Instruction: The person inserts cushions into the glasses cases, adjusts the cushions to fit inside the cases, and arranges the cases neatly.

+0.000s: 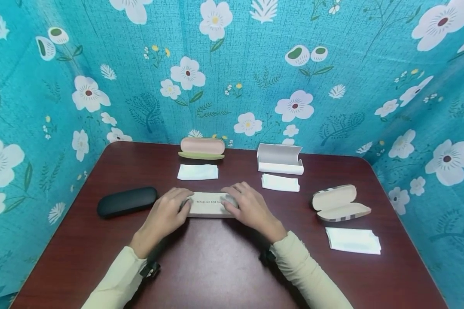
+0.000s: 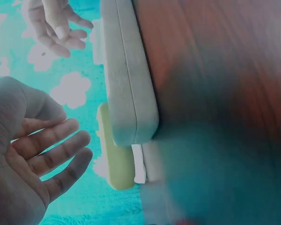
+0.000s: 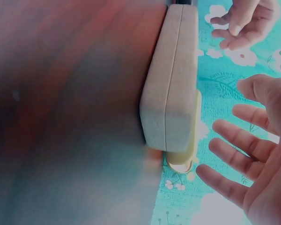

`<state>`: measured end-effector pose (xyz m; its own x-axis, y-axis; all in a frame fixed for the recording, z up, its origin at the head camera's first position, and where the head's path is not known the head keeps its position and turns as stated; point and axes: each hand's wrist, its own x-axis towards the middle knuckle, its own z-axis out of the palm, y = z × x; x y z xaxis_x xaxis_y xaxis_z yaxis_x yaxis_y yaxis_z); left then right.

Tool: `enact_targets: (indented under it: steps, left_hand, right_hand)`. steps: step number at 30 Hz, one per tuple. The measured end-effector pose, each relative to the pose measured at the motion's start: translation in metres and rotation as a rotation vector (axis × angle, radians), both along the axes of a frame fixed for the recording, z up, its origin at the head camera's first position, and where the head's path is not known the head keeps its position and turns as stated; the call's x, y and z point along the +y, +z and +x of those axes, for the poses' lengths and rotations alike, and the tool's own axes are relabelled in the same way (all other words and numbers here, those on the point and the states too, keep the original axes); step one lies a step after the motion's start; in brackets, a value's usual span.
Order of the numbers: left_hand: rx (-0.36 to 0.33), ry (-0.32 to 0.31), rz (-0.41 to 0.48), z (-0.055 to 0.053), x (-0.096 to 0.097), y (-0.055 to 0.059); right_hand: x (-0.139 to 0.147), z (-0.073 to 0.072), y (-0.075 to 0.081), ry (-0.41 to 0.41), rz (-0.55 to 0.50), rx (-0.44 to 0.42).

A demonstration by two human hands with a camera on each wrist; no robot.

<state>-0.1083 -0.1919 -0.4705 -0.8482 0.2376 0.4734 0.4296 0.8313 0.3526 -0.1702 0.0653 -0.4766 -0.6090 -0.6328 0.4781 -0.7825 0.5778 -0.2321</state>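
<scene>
A closed cream glasses case (image 1: 209, 208) with dark lettering on its lid lies on the table in front of me. In the head view my left hand (image 1: 167, 215) is over its left end and my right hand (image 1: 252, 209) over its right end. The wrist views show more: both the left hand (image 2: 37, 145) and the right hand (image 3: 253, 150) hover just above the case, apart from it, fingers loosely bent with nothing between them. The seam of the case (image 2: 129, 75) runs along its side, and its lid is down.
Left of the hands lies a closed black glasses case (image 1: 127, 202). Open cases stand around: a green one (image 1: 202, 148) and a white one (image 1: 280, 159) at the back, a patterned one (image 1: 340, 204) at right. White folded cloths (image 1: 198, 172) lie before these. A floral curtain (image 1: 232, 86) surrounds the table.
</scene>
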Motion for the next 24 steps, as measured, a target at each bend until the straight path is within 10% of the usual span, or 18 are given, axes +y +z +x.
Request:
enact_targets:
  steps: [24]
  left_hand:
    - [-0.301, 0.172, 0.143, -0.027, -0.019, 0.005]
  right_hand:
    - [-0.016, -0.027, 0.012, -0.182, -0.076, -0.383]
